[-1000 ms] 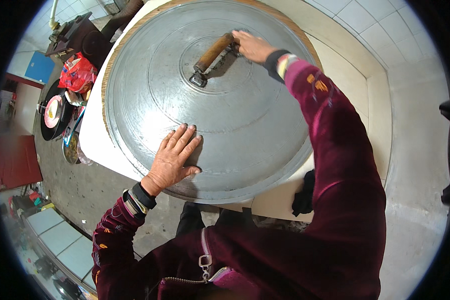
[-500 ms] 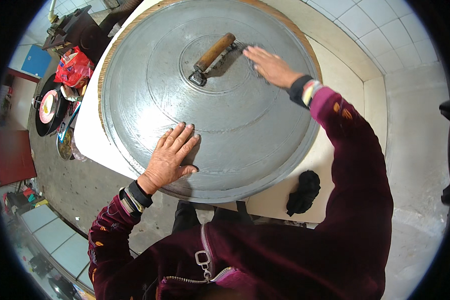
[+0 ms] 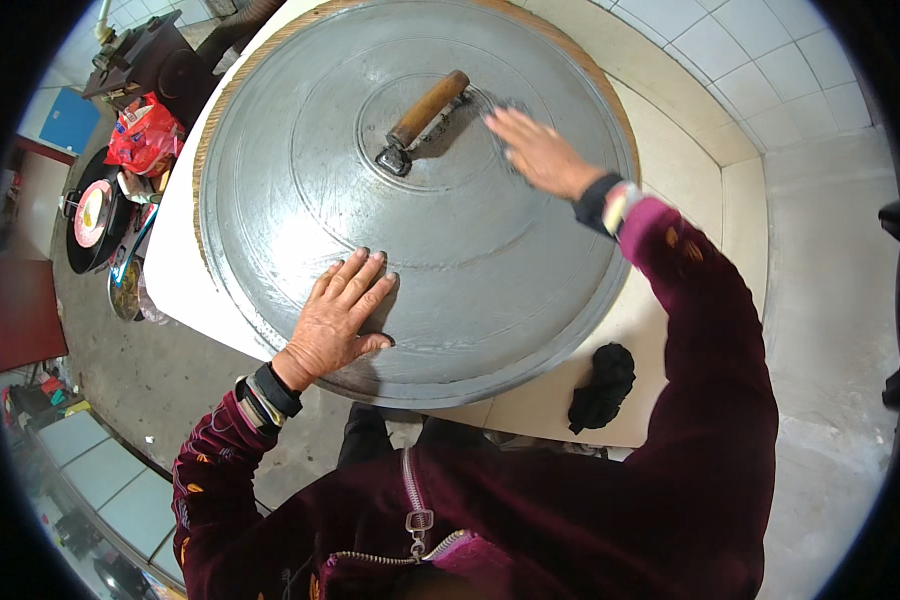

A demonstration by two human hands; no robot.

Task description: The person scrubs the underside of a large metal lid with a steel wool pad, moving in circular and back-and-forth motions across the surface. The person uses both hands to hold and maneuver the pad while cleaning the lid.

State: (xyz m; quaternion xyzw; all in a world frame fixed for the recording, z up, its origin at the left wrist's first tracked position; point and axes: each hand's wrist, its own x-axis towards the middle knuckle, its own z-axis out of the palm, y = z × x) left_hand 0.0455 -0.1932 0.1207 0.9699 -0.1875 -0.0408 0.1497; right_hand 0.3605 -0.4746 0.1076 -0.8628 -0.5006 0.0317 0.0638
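A large round grey metal lid (image 3: 450, 320) fills the middle of the view, with a cylindrical wooden handle (image 3: 428, 108) at its centre. My left hand (image 3: 337, 315) lies flat on the lid's near left part, its fingers spread and its fingertips darkened. To the right of the handle, my right hand (image 3: 542, 152) presses down on the lid with its fingers stretched out, slightly blurred. Dark grey wiry material, looking like a steel wool scourer (image 3: 511, 106), shows at the edges of the fingers; most of it is hidden under the palm.
Beneath the lid runs a wooden rim (image 3: 622, 110) on a pale tiled counter (image 3: 660, 330). A crumpled black cloth (image 3: 602, 388) lies at the near right. To the left are a red plastic bag (image 3: 145, 135), a black wok (image 3: 118, 222) and a dark stove (image 3: 155, 62). White tiled wall bounds the far right.
My right hand has shifted slightly on the lid, and the dark material now shows at a different place beside its fingers. The left hand keeps its place on the lid.
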